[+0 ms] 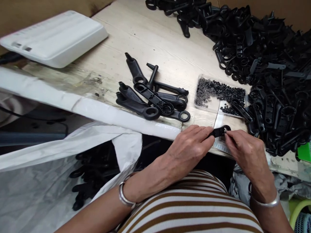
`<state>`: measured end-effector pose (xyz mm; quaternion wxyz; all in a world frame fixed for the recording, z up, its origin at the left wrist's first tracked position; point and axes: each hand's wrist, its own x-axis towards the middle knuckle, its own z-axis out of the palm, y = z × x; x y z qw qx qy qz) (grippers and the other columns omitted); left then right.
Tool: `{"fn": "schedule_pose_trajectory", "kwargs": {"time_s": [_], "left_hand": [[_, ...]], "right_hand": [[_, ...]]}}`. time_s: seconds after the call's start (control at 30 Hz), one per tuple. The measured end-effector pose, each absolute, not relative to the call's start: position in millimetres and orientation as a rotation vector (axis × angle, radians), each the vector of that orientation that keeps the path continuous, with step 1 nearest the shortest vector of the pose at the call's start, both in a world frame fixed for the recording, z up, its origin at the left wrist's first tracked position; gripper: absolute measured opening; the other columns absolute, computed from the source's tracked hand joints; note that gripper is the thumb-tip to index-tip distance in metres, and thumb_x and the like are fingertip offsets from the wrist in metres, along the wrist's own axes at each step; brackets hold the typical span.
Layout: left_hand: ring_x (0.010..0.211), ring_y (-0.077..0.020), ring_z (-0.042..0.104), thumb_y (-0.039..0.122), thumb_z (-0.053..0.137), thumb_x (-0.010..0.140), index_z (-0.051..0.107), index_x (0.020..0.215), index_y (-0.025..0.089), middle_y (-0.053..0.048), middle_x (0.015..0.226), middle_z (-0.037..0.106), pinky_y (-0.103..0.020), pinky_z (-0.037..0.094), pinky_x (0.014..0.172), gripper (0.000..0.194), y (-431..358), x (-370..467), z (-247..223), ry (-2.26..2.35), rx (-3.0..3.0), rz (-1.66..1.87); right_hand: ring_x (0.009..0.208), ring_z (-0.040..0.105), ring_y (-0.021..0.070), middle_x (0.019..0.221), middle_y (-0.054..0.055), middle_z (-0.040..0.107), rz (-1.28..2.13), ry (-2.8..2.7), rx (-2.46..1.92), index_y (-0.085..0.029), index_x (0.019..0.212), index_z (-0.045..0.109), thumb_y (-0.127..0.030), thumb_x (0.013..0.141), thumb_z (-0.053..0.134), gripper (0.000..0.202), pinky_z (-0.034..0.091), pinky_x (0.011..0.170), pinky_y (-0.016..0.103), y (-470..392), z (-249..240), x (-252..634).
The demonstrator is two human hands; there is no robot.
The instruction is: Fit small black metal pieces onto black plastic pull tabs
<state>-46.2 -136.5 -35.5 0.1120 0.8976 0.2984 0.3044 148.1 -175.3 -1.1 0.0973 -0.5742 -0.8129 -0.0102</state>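
My left hand (186, 149) is closed around one end of a black plastic handle with a ring end (218, 131), keeping it over the table's front edge. At the ring, the fingertips of my right hand (250, 153) are pinched together; whatever is between them is too small to make out. Just beyond the hands lies a clear plastic box (197, 104) with tiny metal springs (204, 92) on its left side and small black pieces (230, 92) on its right. One black handle (241, 110) rests across the box's front right corner.
Several finished-looking black handles (150, 97) lie in a loose group left of the box. A large heap of black parts (269, 84) covers the right and back. A white device (55, 38) sits at the left. Below the edge hangs a white bag (48, 194) holding black parts.
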Motion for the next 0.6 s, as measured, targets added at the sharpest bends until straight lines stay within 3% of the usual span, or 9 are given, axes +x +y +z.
{"fn": "schedule_pose_trajectory", "kwargs": {"time_s": [0.2, 0.4, 0.6], "left_hand": [[0.079, -0.0165, 0.067, 0.004, 0.033, 0.094, 0.064, 0.079, 0.014, -0.010, 0.095, 0.071, -0.028, 0.057, 0.075, 0.036, -138.3, -43.6, -37.7, 0.881, 2.588, 0.927], [0.076, -0.0174, 0.066, 0.001, 0.032, 0.093, 0.065, 0.082, 0.013, -0.010, 0.093, 0.069, -0.029, 0.058, 0.072, 0.037, -137.6, -43.6, -40.9, 0.852, 2.582, 0.921], [0.079, -0.0168, 0.065, 0.001, 0.032, 0.093, 0.064, 0.082, 0.013, -0.009, 0.095, 0.069, -0.029, 0.057, 0.074, 0.037, -137.4, -44.7, -43.0, 0.848, 2.561, 0.910]], "right_hand": [[0.056, 0.056, 0.0169, 0.070, 0.006, 0.064, -0.013, -2.571, -1.849, -0.019, 0.075, 0.059, -0.014, 0.093, 0.047, 0.022, 0.033, 0.052, 0.030, -170.0, 10.4, 138.8], [0.048, 0.049, 0.0108, 0.053, -0.004, 0.057, 0.670, -2.320, -1.912, -0.021, 0.066, 0.058, -0.024, 0.092, 0.049, 0.028, 0.033, 0.051, 0.026, -148.5, 22.2, 154.1], [0.049, 0.046, 0.0098, 0.053, -0.004, 0.056, 0.635, -2.248, -2.070, -0.020, 0.067, 0.056, -0.026, 0.092, 0.047, 0.027, 0.032, 0.055, 0.024, -150.2, 21.3, 149.9]]}}
